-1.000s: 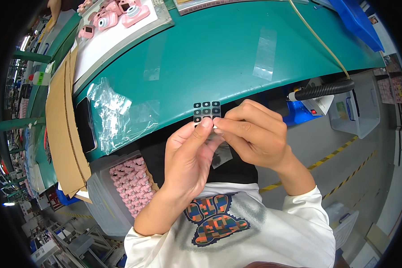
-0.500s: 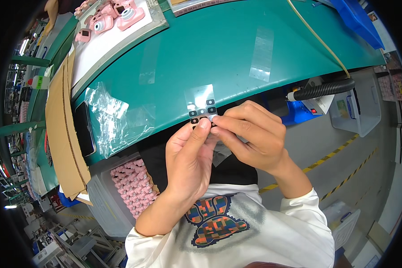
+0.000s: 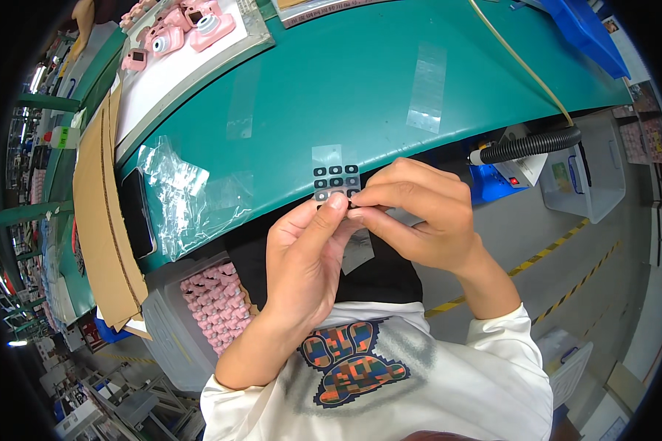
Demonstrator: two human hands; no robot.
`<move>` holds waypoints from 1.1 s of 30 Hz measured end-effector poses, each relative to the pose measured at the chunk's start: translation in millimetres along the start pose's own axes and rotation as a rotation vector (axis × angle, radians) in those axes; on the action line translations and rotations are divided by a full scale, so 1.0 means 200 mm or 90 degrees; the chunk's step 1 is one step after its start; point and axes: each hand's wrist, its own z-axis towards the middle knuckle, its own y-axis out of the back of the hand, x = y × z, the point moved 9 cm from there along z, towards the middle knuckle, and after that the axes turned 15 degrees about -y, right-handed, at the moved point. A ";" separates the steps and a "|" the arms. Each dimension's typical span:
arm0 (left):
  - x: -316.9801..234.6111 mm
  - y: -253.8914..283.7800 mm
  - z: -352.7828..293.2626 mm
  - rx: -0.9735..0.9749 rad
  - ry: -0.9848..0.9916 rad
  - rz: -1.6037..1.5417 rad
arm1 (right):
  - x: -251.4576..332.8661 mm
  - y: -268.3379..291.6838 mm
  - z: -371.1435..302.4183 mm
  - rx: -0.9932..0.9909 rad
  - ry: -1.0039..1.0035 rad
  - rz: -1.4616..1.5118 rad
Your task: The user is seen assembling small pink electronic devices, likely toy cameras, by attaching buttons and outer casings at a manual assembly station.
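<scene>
A clear sheet of small black square stickers (image 3: 336, 170), each with a pale hole in its middle, stands in front of me at the bench edge. My left hand (image 3: 307, 253) pinches its lower part between thumb and fingers. Thumb and forefinger of my right hand (image 3: 423, 217) are closed together at the sheet's lower right edge, touching the left fingertips. Something small and dark shows there; whether the right fingers grip a sticker or the sheet itself is hidden. Below the hands, a translucent strip (image 3: 357, 251) hangs over my dark trousers.
On the green bench (image 3: 331, 88) lie crumpled clear plastic (image 3: 176, 198), a phone (image 3: 138, 213) and cardboard (image 3: 103, 213). Pink toy cameras (image 3: 191, 29) sit on a white board at far left. A bin of pink parts (image 3: 217, 305) is at lower left; a black hose (image 3: 529, 147) sticks out right.
The sticker sheet has turned and straightened, showing more of its black squares. Both hands stay almost in place, with the right fingertips still at the sheet's edge.
</scene>
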 end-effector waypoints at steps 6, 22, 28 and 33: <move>-0.04 -0.02 0.07 0.000 0.019 0.068 | -0.04 0.04 0.01 -0.011 -0.063 0.081; -0.79 0.15 0.23 0.162 -0.226 0.876 | -0.28 -0.08 -0.12 0.035 -0.121 0.205; -1.00 0.56 -0.71 0.177 -0.693 0.868 | -0.26 -0.30 -0.18 0.166 -0.128 0.342; -0.40 2.21 -0.99 -0.466 -0.106 0.788 | -0.29 -0.49 -0.24 0.166 -0.227 0.329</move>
